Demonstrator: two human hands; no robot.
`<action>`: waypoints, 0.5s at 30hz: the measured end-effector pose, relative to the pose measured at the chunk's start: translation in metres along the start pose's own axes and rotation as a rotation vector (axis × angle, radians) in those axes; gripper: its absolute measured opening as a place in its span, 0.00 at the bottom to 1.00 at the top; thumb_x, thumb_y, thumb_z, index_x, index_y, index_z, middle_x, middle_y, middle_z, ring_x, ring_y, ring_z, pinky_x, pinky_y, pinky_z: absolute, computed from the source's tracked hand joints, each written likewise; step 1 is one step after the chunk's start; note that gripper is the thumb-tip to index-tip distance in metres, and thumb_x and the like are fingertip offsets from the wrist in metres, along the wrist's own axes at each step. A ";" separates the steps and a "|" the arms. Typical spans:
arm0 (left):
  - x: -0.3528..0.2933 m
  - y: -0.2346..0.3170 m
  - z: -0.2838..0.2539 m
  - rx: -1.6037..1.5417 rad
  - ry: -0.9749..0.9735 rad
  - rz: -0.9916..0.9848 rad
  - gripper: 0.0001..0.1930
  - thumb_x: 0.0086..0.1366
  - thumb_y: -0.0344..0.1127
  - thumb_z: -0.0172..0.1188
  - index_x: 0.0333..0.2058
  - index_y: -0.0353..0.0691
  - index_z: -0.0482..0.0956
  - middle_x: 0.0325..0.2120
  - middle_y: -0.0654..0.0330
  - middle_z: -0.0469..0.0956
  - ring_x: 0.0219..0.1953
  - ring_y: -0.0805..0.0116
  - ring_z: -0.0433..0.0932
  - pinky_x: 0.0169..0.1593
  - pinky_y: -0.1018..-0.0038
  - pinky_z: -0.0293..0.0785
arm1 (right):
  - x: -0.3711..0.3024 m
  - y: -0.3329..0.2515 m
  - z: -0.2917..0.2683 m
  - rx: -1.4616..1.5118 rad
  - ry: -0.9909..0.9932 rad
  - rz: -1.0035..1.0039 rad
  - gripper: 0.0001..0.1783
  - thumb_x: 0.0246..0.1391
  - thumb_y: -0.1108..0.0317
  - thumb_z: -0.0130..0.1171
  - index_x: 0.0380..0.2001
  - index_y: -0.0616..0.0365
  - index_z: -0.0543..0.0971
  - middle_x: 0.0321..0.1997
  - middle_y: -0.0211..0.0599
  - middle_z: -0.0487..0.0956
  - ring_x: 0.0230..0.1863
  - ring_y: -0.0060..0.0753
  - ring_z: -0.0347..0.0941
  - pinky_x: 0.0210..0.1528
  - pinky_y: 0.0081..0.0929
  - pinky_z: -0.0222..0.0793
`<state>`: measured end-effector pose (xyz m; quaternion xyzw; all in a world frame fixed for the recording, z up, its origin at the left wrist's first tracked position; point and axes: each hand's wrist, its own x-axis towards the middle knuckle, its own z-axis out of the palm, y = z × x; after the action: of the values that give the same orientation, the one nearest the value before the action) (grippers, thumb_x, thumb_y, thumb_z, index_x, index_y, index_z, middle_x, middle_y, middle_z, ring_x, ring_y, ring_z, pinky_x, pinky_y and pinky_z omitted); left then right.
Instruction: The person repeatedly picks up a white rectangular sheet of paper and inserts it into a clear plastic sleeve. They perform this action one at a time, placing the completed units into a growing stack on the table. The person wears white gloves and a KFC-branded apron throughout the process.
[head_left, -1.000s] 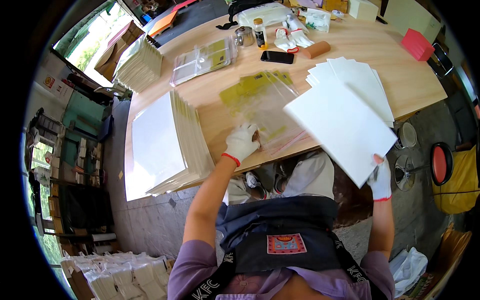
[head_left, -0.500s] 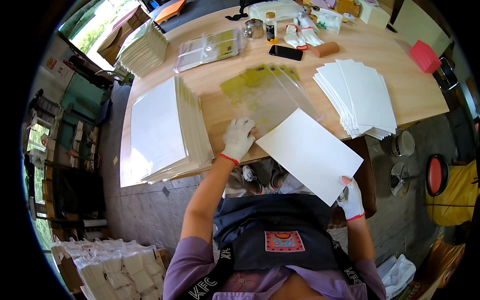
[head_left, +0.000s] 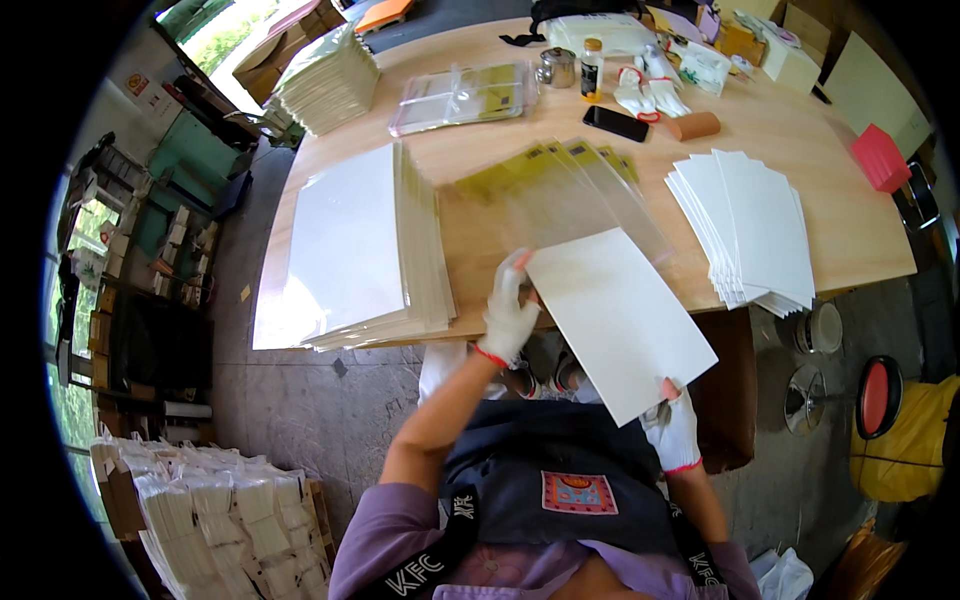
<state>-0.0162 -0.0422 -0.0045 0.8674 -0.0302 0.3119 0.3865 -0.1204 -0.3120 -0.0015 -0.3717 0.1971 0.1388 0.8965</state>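
A blank white sheet [head_left: 625, 325], stiff and flat, is tilted over the table's front edge. My right hand [head_left: 672, 430], in a white glove with bare fingertips, grips its lower edge, thumb on top and fingers hidden beneath. At the sheet's upper left corner is my left hand [head_left: 510, 312], gloved alike, its thumb and forefinger apart in a curve; whether they touch the sheet is hard to tell. Just beyond lie fanned clear plastic sleeves [head_left: 560, 190] with olive-yellow ends. Left of them stands a thick stack of sleeved white sheets [head_left: 350, 235].
Loose white sheets [head_left: 745, 225] lie fanned on the right of the table [head_left: 850, 225]. Toward the back are a phone [head_left: 616, 123], a brown cylinder [head_left: 692, 125], a bottle [head_left: 591, 72], a metal pot [head_left: 556, 68], spare gloves [head_left: 648, 95] and more sleeve stacks [head_left: 327, 78]. A stool [head_left: 880, 397] stands right.
My left hand has come off the tabletop beside the sleeves to the white sheet's upper left corner, its fingers spreading. The sheet, still in my right hand, has turned more upright. The view has shifted.
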 end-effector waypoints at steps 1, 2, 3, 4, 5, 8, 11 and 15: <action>-0.010 0.006 0.009 -0.024 0.203 -0.057 0.29 0.50 0.17 0.50 0.53 0.44 0.63 0.44 0.54 0.72 0.40 0.60 0.76 0.39 0.74 0.73 | -0.003 0.002 0.001 -0.014 -0.017 -0.021 0.12 0.54 0.63 0.53 0.39 0.56 0.69 0.28 0.31 0.74 0.23 0.24 0.70 0.20 0.19 0.64; -0.018 0.011 0.018 -0.294 0.269 -0.359 0.29 0.52 0.17 0.49 0.54 0.41 0.60 0.45 0.53 0.72 0.41 0.62 0.75 0.40 0.75 0.73 | -0.004 0.005 0.003 -0.025 -0.039 -0.038 0.14 0.54 0.64 0.53 0.43 0.57 0.68 0.31 0.33 0.74 0.26 0.25 0.71 0.23 0.19 0.66; -0.019 0.023 0.021 -0.661 0.200 -0.603 0.27 0.55 0.18 0.49 0.54 0.38 0.60 0.46 0.53 0.71 0.42 0.64 0.74 0.41 0.75 0.73 | -0.007 0.004 0.003 -0.023 -0.060 -0.028 0.16 0.54 0.64 0.54 0.44 0.59 0.68 0.35 0.34 0.75 0.30 0.25 0.73 0.26 0.19 0.69; -0.021 0.035 0.023 -0.991 0.213 -0.887 0.24 0.58 0.19 0.49 0.54 0.35 0.59 0.46 0.54 0.71 0.44 0.66 0.73 0.42 0.75 0.73 | -0.009 0.004 0.004 -0.023 -0.086 -0.014 0.18 0.53 0.64 0.54 0.46 0.61 0.69 0.38 0.36 0.76 0.33 0.25 0.75 0.30 0.19 0.71; -0.032 0.007 0.046 -1.008 0.247 -0.813 0.20 0.62 0.24 0.48 0.53 0.36 0.62 0.44 0.54 0.72 0.42 0.67 0.73 0.40 0.76 0.74 | -0.015 -0.001 0.016 -0.059 -0.111 0.004 0.19 0.53 0.63 0.54 0.46 0.61 0.68 0.36 0.35 0.76 0.31 0.24 0.74 0.26 0.18 0.69; -0.051 -0.037 0.069 -1.354 -0.070 -1.026 0.17 0.67 0.36 0.43 0.50 0.34 0.65 0.44 0.52 0.72 0.42 0.62 0.74 0.42 0.71 0.74 | -0.023 -0.011 0.032 -0.157 -0.110 -0.001 0.20 0.53 0.60 0.54 0.45 0.61 0.68 0.32 0.33 0.75 0.24 0.22 0.71 0.17 0.17 0.62; -0.068 -0.031 0.074 -1.626 -0.056 -1.106 0.21 0.68 0.44 0.37 0.49 0.34 0.66 0.44 0.50 0.72 0.43 0.58 0.74 0.44 0.66 0.74 | -0.019 -0.016 0.032 -0.219 -0.129 0.013 0.19 0.54 0.61 0.53 0.45 0.60 0.67 0.31 0.34 0.75 0.22 0.22 0.70 0.15 0.18 0.59; -0.124 -0.026 0.075 -1.596 0.042 -1.315 0.21 0.68 0.44 0.37 0.48 0.34 0.68 0.42 0.51 0.74 0.43 0.57 0.74 0.44 0.65 0.74 | 0.000 0.006 0.025 -0.237 -0.082 0.137 0.16 0.57 0.65 0.50 0.46 0.60 0.66 0.32 0.38 0.74 0.21 0.25 0.68 0.15 0.20 0.57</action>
<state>-0.0691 -0.0995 -0.1297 0.1981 0.2582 -0.0565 0.9439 -0.1163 -0.2901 0.0107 -0.4546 0.1673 0.2369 0.8421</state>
